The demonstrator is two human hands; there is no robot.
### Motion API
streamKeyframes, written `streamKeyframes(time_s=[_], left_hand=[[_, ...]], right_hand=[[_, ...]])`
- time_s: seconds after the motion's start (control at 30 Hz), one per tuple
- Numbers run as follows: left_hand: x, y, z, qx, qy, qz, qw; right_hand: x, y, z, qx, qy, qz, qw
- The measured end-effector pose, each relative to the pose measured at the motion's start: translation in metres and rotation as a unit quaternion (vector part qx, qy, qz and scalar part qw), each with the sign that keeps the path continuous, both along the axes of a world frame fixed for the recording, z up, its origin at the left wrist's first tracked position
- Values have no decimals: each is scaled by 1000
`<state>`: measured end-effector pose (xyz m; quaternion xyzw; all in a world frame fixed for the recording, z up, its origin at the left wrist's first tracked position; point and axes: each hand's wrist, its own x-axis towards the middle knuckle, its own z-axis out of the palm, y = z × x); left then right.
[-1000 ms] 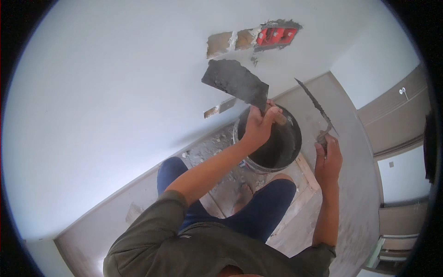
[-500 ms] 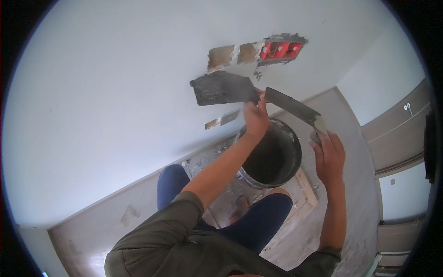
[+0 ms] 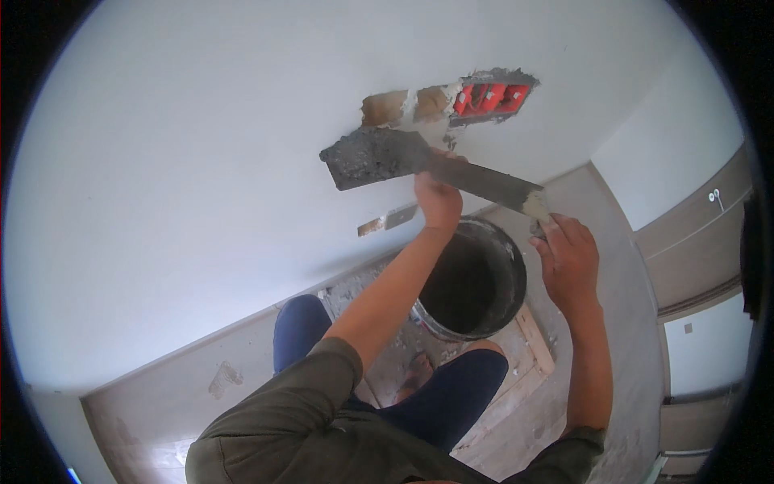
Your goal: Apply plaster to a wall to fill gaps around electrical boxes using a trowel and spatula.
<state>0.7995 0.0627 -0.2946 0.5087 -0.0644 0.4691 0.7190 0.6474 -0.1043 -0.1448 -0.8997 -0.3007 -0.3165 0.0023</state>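
My left hand (image 3: 439, 199) is closed under the near end of a plasterer's hawk (image 3: 343, 174), a dark flat board; its handle is hidden. A lumpy heap of wet grey mortar (image 3: 375, 153) covers the hawk. My right hand (image 3: 571, 262) grips a plastering trowel (image 3: 492, 184) with a long dark blade, paler near my fingers. The blade's far end meets the mortar's right edge, over my left hand. Just above the hawk, the white wall (image 3: 201, 161) has two brown rectangular holes (image 3: 384, 108) and red socket boxes (image 3: 492, 98) edged with grey mortar.
A bucket (image 3: 472, 278) with dark contents stands below my hands, between my knees and the wall. Lower on the wall is a small opening beside a grey plate (image 3: 401, 215). A wooden frame (image 3: 532, 339) and debris lie on the floor. Brown cabinets (image 3: 693, 234) stand at right.
The trowel has moved left and its blade now touches the mortar on the hawk. The hawk has shifted slightly left and tilted, showing more of its mortar.
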Motion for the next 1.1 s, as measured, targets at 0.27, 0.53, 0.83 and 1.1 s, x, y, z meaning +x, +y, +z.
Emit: streamKeyframes(time_s=[0.27, 0.53, 0.83, 1.1], left_hand=[[2, 1, 11, -26, 29, -16, 999], [3, 9, -1, 118, 25, 61, 991], [6, -1, -4, 34, 95, 32, 994], [8, -2, -2, 33, 38, 40, 998]], right_hand=[[5, 3, 6, -21, -17, 5, 1000], [13, 22, 12, -35, -21, 2, 999], [41, 41, 65, -91, 39, -10, 995], [66, 73, 135, -206, 33, 8, 978]])
